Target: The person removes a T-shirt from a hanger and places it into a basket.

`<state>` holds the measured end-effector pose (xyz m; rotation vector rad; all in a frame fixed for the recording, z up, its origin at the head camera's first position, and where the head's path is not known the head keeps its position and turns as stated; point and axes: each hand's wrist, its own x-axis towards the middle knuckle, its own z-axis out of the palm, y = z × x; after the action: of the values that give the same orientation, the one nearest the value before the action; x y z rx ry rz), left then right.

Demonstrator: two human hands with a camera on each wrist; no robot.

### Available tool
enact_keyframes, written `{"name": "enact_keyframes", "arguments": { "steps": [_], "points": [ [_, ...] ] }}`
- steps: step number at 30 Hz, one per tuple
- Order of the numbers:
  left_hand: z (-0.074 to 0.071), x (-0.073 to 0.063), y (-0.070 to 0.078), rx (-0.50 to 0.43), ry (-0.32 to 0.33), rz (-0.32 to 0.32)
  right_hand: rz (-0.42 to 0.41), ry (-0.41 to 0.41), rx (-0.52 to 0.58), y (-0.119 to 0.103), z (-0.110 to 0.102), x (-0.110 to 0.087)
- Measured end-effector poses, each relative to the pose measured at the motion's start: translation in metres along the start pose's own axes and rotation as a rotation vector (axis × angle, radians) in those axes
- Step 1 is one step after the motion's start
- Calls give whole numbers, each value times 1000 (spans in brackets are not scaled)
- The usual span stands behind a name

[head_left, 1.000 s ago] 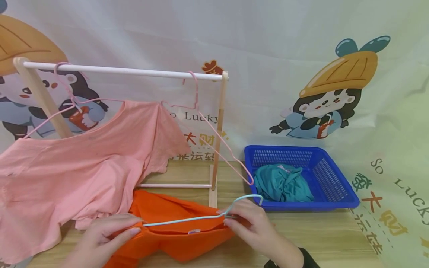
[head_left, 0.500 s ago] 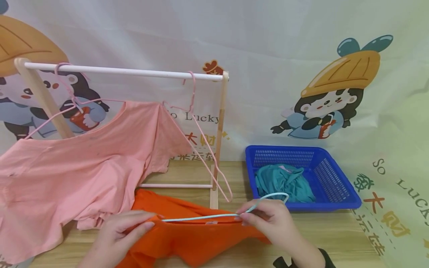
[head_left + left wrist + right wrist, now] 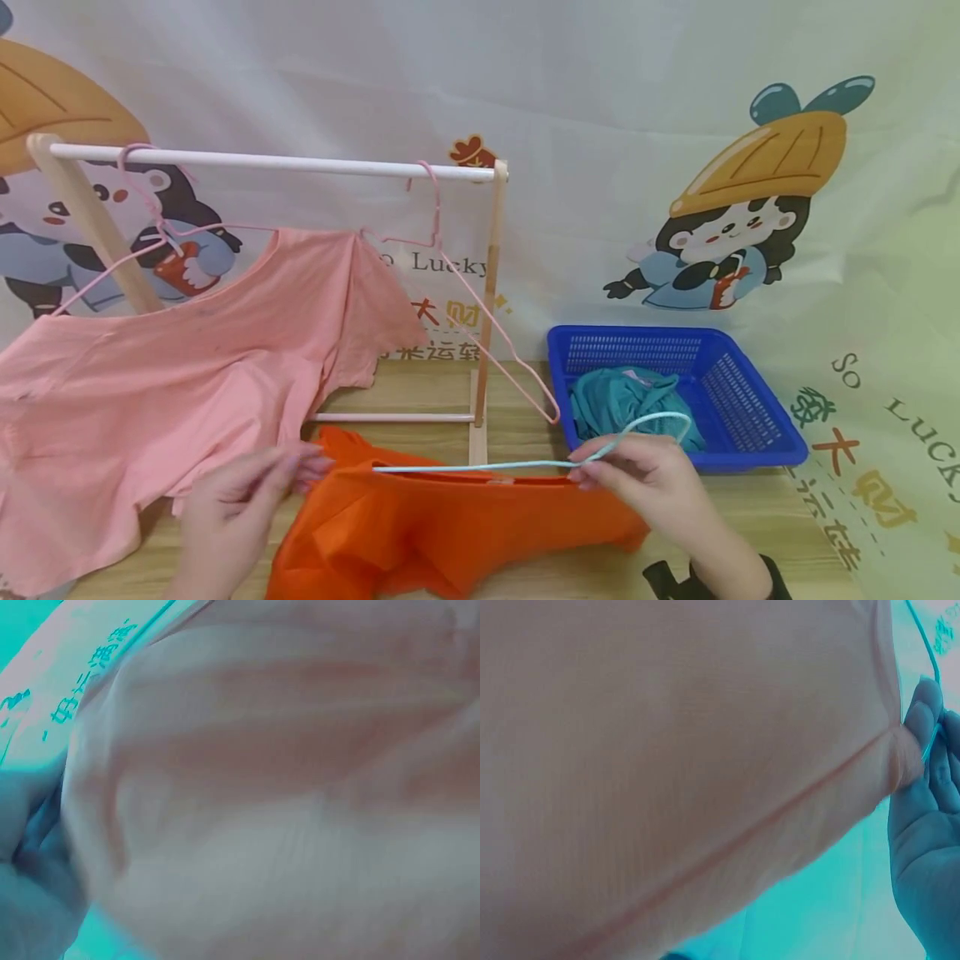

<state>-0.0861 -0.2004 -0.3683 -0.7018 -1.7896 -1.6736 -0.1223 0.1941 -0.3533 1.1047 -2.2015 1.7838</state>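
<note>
An orange T-shirt (image 3: 450,525) hangs in folds just over the table, its neckline toward the back. A light blue clothes hanger (image 3: 472,467) lies along that neckline, its left part hidden inside the shirt. My right hand (image 3: 645,483) pinches the hanger near the base of its hook, together with the shirt's neckline; in the right wrist view cloth (image 3: 904,757) is bunched between thumb and fingers. Beside the shirt's left shoulder, my left hand (image 3: 240,500) has its fingers loosely bent, blurred, with no cloth visible between them in the head view.
A pink T-shirt (image 3: 225,358) on a pink hanger hangs from the white rail (image 3: 285,163) of a wooden rack at left. Another pink hanger (image 3: 517,350) dangles from its right end. A blue basket (image 3: 750,417) holds a teal garment (image 3: 630,404) at right.
The right hand has moved rightward with the hanger and orange shirt. The left hand first followed right, then let go of the shirt and drew back left. The pink bare hanger swings.
</note>
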Motion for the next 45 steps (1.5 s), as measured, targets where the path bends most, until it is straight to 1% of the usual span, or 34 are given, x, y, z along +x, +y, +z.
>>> {"name": "enact_keyframes", "arguments": {
  "steps": [2, 3, 4, 5, 6, 10, 12, 15, 16, 17, 19, 21, 24, 26, 28, 30, 34, 36, 39, 40, 42, 44, 45],
  "points": [
    [-6, 2, 4, -80, 77, -40, 33, 46, -28, -3, -8, -1],
    [-8, 3, 6, -99, 109, -70, 48, 67, -47, -5, -12, -1],
    [-9, 5, 7, -88, 118, -76, 61, 83, -65, -6, -14, -1],
    [-8, 6, 8, -50, 105, -73, 70, 90, -81, -7, -16, -1],
    [-7, 8, 8, -30, 79, -62, 93, 91, -97, -9, -17, 0],
    [5, 11, 5, 96, -53, -35, 100, 52, -121, -10, -12, 5],
    [11, 11, 3, 204, -114, -73, 91, 31, -121, -10, -9, 6],
    [17, 8, 2, 435, -211, -139, 52, 9, -104, -11, -6, 5],
    [19, 7, 2, 499, -230, -149, 41, 5, -96, -11, -6, 5],
    [20, 6, 2, 538, -238, -151, 32, 4, -90, -11, -6, 4],
    [23, 4, 1, 601, -224, -118, 26, 2, -79, -11, -5, 4],
    [24, 3, 0, 615, -186, -83, 27, 4, -77, -11, -5, 3],
    [25, 3, -1, 551, -132, -23, 28, 7, -68, -10, -6, 4],
    [24, 3, -2, 522, -111, -6, 24, 4, -56, -10, -7, 4],
    [23, 3, -4, 478, -88, -4, 30, 1, -50, -9, -9, 3],
    [20, 2, -5, 452, -52, -26, 37, 12, -51, -9, -11, 3],
    [12, 0, -5, 423, 18, -118, 55, 43, -59, -9, -15, 1],
    [9, -1, -5, 442, 35, -167, 52, 64, -42, -9, -16, 0],
    [6, 0, -6, 466, 52, -222, 10, 99, 32, -7, -14, 1],
    [6, 1, -6, 471, 55, -240, -6, 109, 53, -6, -12, 2],
    [6, 1, -7, 480, 45, -270, -7, 124, 74, -5, -9, 3],
    [6, 1, -8, 496, 5, -278, 4, 114, 55, -4, -6, 5],
    [6, 0, -9, 499, -22, -268, 17, 104, 38, -4, -4, 5]
  ]
}}
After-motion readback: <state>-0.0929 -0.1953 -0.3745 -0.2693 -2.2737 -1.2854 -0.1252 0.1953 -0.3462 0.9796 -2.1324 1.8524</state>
